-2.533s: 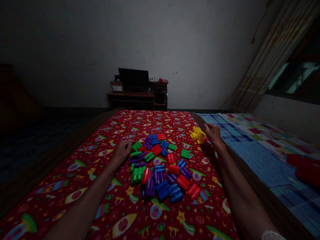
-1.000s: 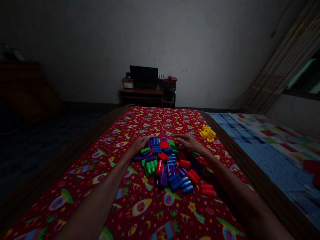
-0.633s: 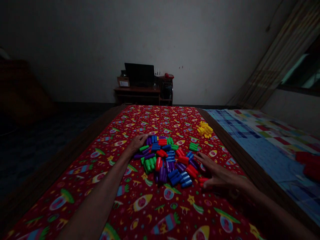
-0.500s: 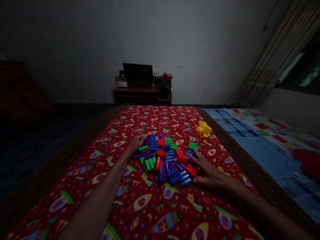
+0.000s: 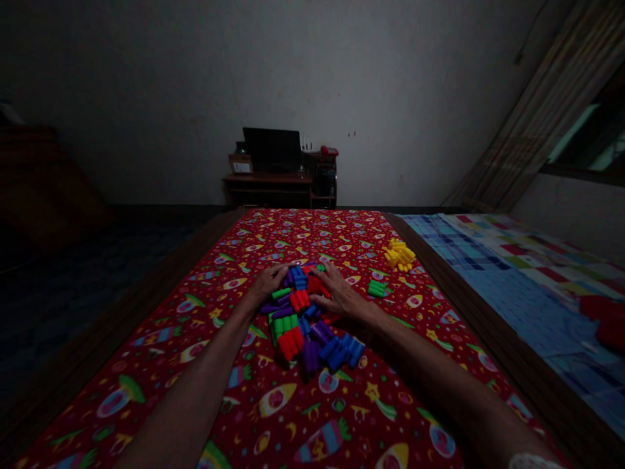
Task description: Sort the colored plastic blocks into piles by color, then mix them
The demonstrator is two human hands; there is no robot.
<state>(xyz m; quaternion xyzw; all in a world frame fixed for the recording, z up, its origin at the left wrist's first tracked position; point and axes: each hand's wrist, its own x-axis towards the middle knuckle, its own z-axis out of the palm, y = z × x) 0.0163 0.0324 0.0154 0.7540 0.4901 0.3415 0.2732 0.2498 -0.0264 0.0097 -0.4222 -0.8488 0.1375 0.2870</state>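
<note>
A heap of bullet-shaped plastic toy blocks in red, green, blue and purple lies on the red patterned cloth, with purple blocks (image 5: 311,355) and blue blocks (image 5: 336,352) at its near side. My left hand (image 5: 269,284) rests along the heap's left edge, fingers stretched out beside purple and blue pieces. Across the heap's right side reaches my right hand (image 5: 340,294), its fingers apart over red blocks (image 5: 316,285) and touching them. Both hands partly cover the heap. Red blocks (image 5: 291,343) sit against green blocks (image 5: 284,324) at the lower left.
Yellow blocks (image 5: 399,255) form a separate pile at the right. A small green block group (image 5: 377,288) lies alone nearer me. The patterned cloth (image 5: 312,228) covers the table or bed. Beyond stands a desk (image 5: 267,181) with a monitor (image 5: 272,148); checked bedding (image 5: 469,260) is at right.
My right hand has moved left and away from me, and the heap is shifted left and bunched closer together. The green group at right stays behind. My left hand has hardly moved.
</note>
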